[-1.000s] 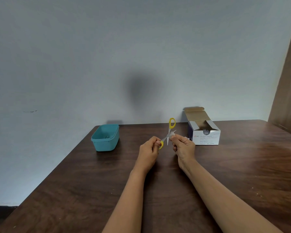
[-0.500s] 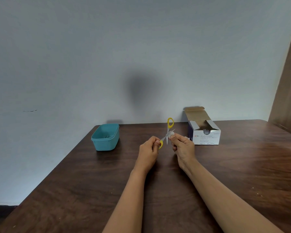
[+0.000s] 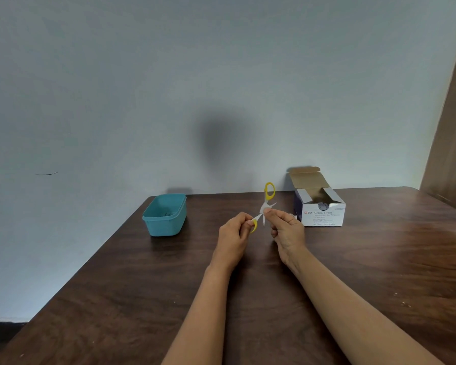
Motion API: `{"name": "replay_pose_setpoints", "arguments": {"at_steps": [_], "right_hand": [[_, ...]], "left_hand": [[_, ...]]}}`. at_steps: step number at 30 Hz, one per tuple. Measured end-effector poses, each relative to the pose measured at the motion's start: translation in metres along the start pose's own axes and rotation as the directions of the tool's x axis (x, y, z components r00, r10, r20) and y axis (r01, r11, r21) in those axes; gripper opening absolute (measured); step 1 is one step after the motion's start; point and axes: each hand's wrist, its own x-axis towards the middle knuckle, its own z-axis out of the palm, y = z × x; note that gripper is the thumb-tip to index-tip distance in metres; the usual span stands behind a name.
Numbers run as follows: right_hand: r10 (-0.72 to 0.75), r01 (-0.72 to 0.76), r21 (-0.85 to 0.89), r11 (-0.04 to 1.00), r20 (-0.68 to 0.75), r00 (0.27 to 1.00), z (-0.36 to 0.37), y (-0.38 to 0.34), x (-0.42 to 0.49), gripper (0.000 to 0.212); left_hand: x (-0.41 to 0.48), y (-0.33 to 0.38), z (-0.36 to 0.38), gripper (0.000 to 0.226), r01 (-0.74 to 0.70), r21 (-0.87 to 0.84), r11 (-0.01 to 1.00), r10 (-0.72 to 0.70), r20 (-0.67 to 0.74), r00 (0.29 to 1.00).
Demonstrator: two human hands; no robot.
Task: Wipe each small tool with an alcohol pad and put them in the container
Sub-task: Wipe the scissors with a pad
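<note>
Head view: left hand [image 3: 234,233] is holding small yellow-handled scissors [image 3: 268,198] above the tabletop [image 3: 116,285], its grip curling round the lower handle loop. The scissors are standing spread open, the other loop pointing up. Right hand [image 3: 287,230] is pinching a white alcohol pad [image 3: 263,208] against the blades near the pivot, grip narrow, thumb and forefinger closing on the pad. Both hands are hovering mid-table, just apart. Teal container [image 3: 166,222] is sitting far left, well apart from the hands. Open alcohol swab box [image 3: 323,214] is sitting far right, near the right hand.
</note>
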Motion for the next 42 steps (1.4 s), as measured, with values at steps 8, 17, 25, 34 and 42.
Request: {"name": "replay_pose_setpoints", "arguments": {"at_steps": [8, 17, 25, 34, 42], "right_hand": [[-0.094, 0.091, -0.054, 0.994, -0.05, 0.994, 0.0025, -0.0016, -0.0033, 0.003], [-0.041, 0.041, 0.004, 0.999, -0.089, 0.995, 0.0025, -0.0024, -0.0024, 0.015], [-0.123, 0.114, -0.08, 0.99, -0.112, 0.986, 0.0059, 0.0, -0.0052, 0.016], [-0.044, 0.047, 0.025, 0.999, -0.126, 0.991, 0.0052, -0.0032, -0.0002, 0.012], [-0.037, 0.05, 0.072, 0.996, -0.164, 0.986, 0.0068, -0.0029, -0.0027, 0.024]], "left_hand": [[0.0001, 0.0008, 0.0, 0.013, -0.011, 0.025, 1.0, 0.01, 0.018, 1.0], [-0.001, 0.0035, 0.0016, 0.014, -0.026, 0.05, 0.998, 0.02, 0.11, 0.994], [-0.0005, 0.0037, 0.0027, 0.013, -0.041, 0.059, 0.997, 0.035, 0.102, 0.994], [0.0005, 0.0018, 0.0041, 0.013, -0.035, 0.089, 0.995, 0.026, 0.097, 0.995], [-0.0009, 0.003, 0.0034, 0.012, -0.032, 0.061, 0.998, 0.026, 0.103, 0.994]]}}
